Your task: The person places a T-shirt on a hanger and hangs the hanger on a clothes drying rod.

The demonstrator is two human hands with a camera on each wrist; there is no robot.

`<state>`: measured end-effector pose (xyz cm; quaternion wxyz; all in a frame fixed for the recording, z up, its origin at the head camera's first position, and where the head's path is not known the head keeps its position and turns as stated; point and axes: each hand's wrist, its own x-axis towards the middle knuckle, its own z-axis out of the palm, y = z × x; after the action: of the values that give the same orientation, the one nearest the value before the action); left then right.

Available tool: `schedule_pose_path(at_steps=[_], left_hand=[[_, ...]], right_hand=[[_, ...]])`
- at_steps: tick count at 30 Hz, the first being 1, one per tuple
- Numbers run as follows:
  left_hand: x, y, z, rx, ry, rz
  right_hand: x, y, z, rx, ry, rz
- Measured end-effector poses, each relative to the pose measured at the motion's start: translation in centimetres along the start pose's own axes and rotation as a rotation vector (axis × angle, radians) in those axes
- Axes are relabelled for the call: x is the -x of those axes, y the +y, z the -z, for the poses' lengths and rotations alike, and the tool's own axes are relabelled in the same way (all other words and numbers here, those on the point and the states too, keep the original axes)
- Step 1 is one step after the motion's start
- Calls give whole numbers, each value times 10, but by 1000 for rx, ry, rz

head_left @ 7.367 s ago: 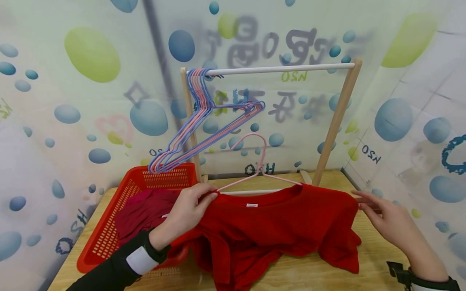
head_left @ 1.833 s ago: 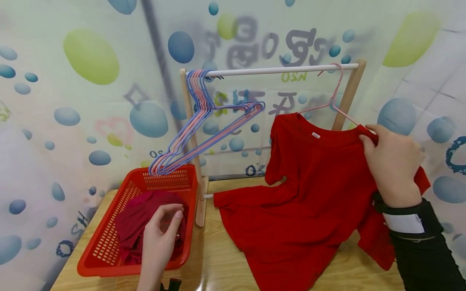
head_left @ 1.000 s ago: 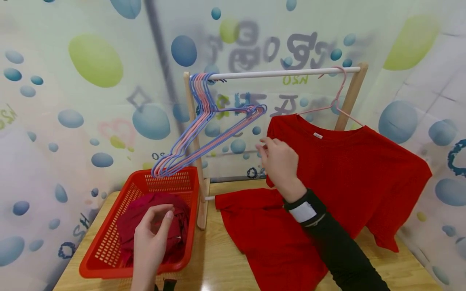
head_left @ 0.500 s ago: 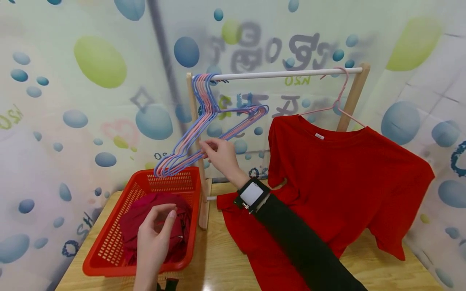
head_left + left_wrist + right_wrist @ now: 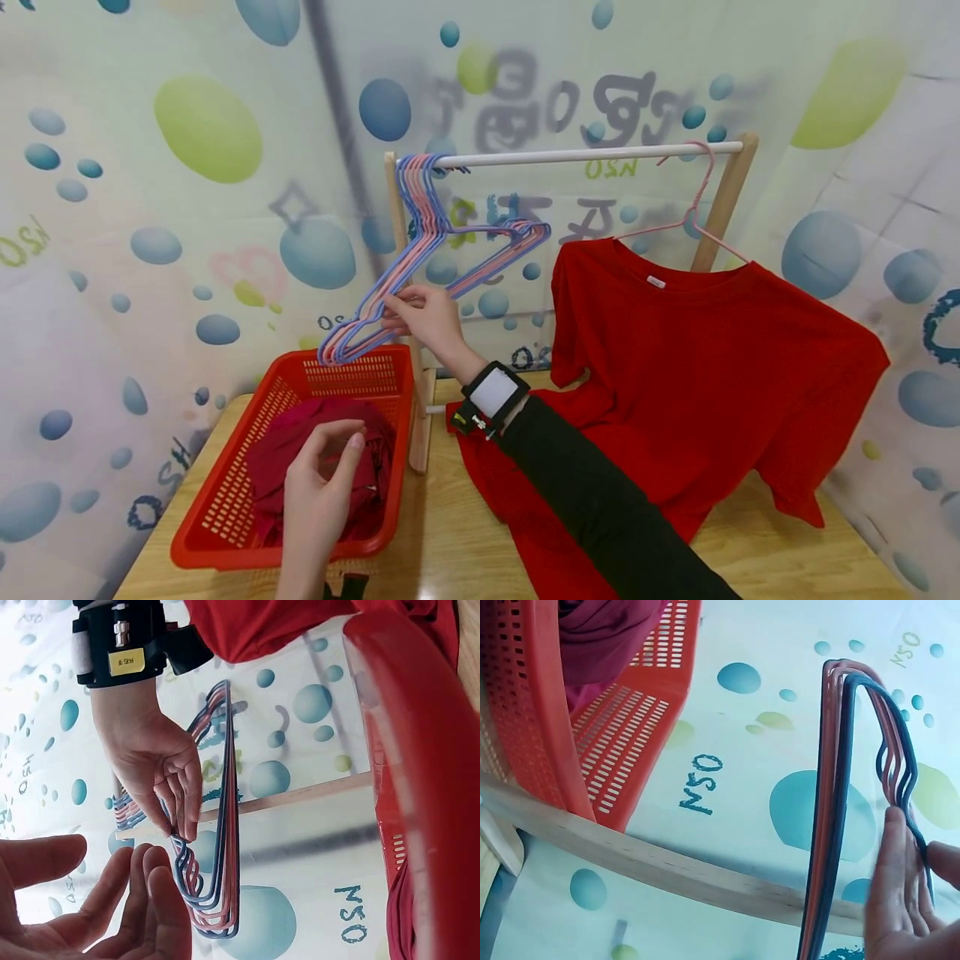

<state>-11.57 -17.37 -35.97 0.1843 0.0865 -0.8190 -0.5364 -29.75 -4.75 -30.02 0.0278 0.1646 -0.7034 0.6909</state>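
Observation:
Several pink and blue wire clothes hangers (image 5: 427,225) hang bunched at the left end of the rack's rod. My right hand (image 5: 427,318) pinches the sloping arm of the nearest blue hanger (image 5: 911,796) between thumb and fingers. In the left wrist view the same hand (image 5: 161,769) reaches down to the bunch, fingertips on the wire. My left hand (image 5: 318,483), fingers loosely curved with nothing in them, hovers in front of the basket of clothes. To the right, a red T-shirt (image 5: 705,358) hangs from a pink hanger (image 5: 693,218), its lower part spread on the table.
The rack has a white rod (image 5: 555,158) between wooden posts (image 5: 723,204). A red plastic basket (image 5: 225,492) holding crumpled maroon clothes (image 5: 300,437) stands at the left on the wooden table (image 5: 442,517). A patterned curtain encloses the back and sides.
The red T-shirt went from the table onto the rack's right end on its pink hanger. My right hand let go of it, crossed left and took hold of a blue hanger. My left hand stays by the basket.

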Motion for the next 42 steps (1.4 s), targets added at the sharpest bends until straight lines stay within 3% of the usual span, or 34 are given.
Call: schedule_pose_path(at_steps=[5, 11, 18, 28, 42], left_hand=[[0, 0, 0, -1, -3, -3], [0, 1, 0, 12, 7, -16], [2, 2, 0, 8, 9, -8], [2, 3, 1, 5, -1, 5], [3, 2, 1, -3, -7, 11]], right_hand=[[4, -6, 1, -8, -24, -79], [8, -15, 0, -153, -76, -156], [13, -24, 2, -328, -24, -109], [13, -35, 11, -618, 95, -145], [30, -59, 32, -685, 33, -88]])
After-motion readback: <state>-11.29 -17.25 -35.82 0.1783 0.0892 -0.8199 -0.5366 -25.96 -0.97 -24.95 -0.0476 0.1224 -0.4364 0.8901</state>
